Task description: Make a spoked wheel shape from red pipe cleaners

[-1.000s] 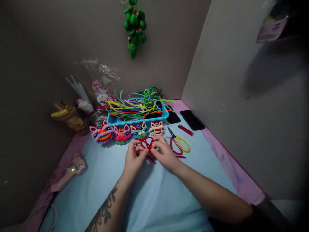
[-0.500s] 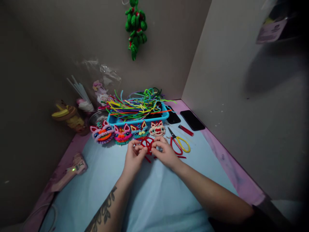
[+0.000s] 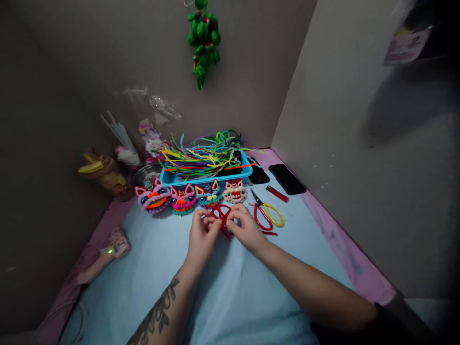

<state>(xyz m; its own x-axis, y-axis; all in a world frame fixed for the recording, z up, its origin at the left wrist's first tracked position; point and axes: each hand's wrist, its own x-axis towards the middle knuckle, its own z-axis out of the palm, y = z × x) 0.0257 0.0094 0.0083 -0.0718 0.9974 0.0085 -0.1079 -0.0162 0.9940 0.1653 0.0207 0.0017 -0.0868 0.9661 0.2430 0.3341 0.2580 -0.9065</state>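
Note:
Between my two hands is a red pipe-cleaner frame [image 3: 223, 211], bent into open loops with an end pointing down toward me. My left hand [image 3: 203, 229] pinches its left side between thumb and fingers. On its right side, my right hand [image 3: 244, 228] is closed in a pinch too. The fingertips hide parts of the loops. Just beyond stand several finished pipe-cleaner lion heads, among them a cream one [image 3: 235, 191] and a blue one [image 3: 209, 194]. Scissors [image 3: 266, 211] with one red and one yellow handle lie right of my right hand, near a loose red piece [image 3: 270, 234].
A blue tray [image 3: 179, 183] heaped with colored pipe cleaners stands at the back. Right of it lie a red lighter [image 3: 277, 193] and a dark phone [image 3: 286, 179]. A pink glue gun [image 3: 108, 254] with a lit green light rests at left, by a metal bowl [image 3: 138, 178].
The red frame has turned slightly in my fingers, and its loops look more spread. Both hands keep their pinch in nearly the same place. The view has shifted very slightly.

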